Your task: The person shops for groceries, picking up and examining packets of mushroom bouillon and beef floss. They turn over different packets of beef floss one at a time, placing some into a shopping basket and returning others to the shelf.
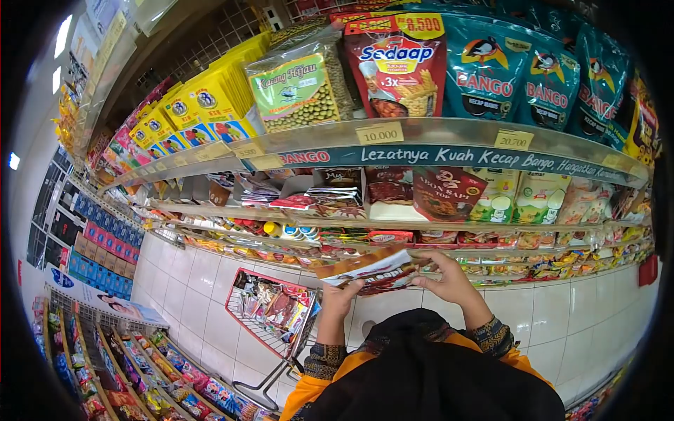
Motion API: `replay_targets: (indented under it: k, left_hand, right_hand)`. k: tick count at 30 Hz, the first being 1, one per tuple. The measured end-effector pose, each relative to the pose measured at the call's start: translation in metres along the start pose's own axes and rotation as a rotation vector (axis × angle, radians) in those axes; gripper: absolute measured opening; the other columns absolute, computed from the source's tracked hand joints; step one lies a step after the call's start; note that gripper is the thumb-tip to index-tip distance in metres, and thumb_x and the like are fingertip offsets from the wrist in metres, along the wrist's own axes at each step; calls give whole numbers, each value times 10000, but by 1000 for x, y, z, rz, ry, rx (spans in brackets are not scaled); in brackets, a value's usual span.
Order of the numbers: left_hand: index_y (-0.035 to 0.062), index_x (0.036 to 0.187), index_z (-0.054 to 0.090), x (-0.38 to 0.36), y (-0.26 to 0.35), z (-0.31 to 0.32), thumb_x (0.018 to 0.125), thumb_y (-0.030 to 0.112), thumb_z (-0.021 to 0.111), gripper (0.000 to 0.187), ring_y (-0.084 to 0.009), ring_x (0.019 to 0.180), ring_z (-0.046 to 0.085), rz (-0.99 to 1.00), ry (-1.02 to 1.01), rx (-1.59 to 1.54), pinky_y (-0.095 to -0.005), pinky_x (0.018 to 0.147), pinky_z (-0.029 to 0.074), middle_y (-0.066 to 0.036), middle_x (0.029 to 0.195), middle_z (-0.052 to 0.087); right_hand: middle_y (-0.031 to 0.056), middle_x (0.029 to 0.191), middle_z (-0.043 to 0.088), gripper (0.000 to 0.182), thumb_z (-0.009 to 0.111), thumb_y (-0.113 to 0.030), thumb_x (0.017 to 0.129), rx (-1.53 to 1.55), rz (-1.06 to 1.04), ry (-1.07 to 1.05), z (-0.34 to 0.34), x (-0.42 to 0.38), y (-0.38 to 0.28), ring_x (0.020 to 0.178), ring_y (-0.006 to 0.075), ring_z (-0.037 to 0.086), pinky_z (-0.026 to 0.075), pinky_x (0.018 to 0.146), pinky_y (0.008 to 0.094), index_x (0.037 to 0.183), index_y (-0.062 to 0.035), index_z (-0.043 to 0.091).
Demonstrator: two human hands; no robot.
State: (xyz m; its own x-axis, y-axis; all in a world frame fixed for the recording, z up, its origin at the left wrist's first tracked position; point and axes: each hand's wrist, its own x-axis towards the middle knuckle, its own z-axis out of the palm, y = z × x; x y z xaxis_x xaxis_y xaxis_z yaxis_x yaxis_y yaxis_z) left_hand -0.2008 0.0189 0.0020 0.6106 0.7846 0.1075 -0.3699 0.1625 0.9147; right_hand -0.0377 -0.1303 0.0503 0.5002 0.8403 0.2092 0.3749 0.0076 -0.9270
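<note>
A brown, red and white food packet [375, 271], its lettering ending in "sapi", is between my two hands in front of the shelves. My left hand [340, 293] grips its left lower edge, thumb on the front. My right hand [449, 281] has hold of the right end, with fingers behind and thumb at the lower corner. The packet tilts, its front partly turned toward me. Just beyond it, a red Abon Sapi packet [449, 195] stands on the second shelf, beside green and white packets [539, 196].
A wire shopping cart [242, 316] filled with packets stands to my left. The upper shelf's edge [421, 130] juts out ahead, bearing teal Bango pouches [484, 67], a red Sedaap pouch [397, 67] and green bean bags [298, 88]. Snack racks [133, 365] line the lower left.
</note>
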Motion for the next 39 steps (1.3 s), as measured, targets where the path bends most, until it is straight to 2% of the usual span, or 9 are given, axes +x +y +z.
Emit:
replay_targets:
  k: [9,11,14,16,18,20,26,29,39]
  left_hand:
    - [6,1081,436,9,5,28,695,56,638,439,-142,910,499,-159,-178,165,-277,776,409,-51,999,523]
    - [17,1086,431,11,1,25,703,49,626,431,-143,926,490,-176,-150,110,-277,775,409,-46,1004,511]
    - [52,1093,434,20,-9,13,702,-26,560,418,-151,972,446,-31,-153,226,-272,771,416,-65,1055,463]
    - [72,1100,424,32,-6,11,669,-46,532,460,-193,976,430,197,-68,643,-280,772,409,-103,1081,434]
    - [50,1123,391,50,-3,10,658,-9,550,495,-263,968,412,296,-37,810,-346,821,365,-150,1108,402]
    - [17,1128,372,68,-3,16,675,61,581,501,-330,1019,364,616,150,1134,-407,868,296,-178,1139,369]
    - [37,1104,403,103,-15,13,664,231,663,547,-367,1125,280,745,184,1250,-452,885,239,-168,1145,353]
    - [25,1022,429,117,-24,4,642,311,683,539,-385,1097,293,844,198,1325,-472,838,233,-153,1031,378]
    - [35,860,458,128,-20,-10,634,430,651,494,-315,1006,352,845,240,1450,-455,816,233,-134,949,407]
  right_hand:
    - [144,793,592,281,633,-172,706,-2,53,15,-2,-3,8,744,259,580,444,650,321,910,3,548]
    - [151,779,590,224,621,-105,706,-182,-100,133,-9,-2,15,709,237,589,448,621,296,879,14,546]
    - [137,773,594,188,609,-64,705,-110,-93,273,-17,-2,22,686,188,590,443,617,265,862,18,544]
    - [108,765,598,170,599,-49,710,-38,-65,314,-20,-2,26,689,140,576,433,632,246,855,21,545]
    - [75,768,601,164,587,-38,722,49,-4,428,-24,-3,35,687,117,562,434,643,244,867,22,542]
    - [77,780,592,162,585,-28,723,22,-7,460,-28,-5,43,697,122,557,436,648,245,868,28,538]
    - [77,861,546,176,535,26,752,103,-123,712,0,6,57,765,122,516,417,694,228,923,2,501]
    - [125,905,513,201,454,98,724,143,-363,673,22,41,34,879,191,500,388,791,274,908,19,478]
    - [66,903,550,183,528,-57,798,238,-218,778,27,120,57,815,112,503,390,750,234,959,17,485]
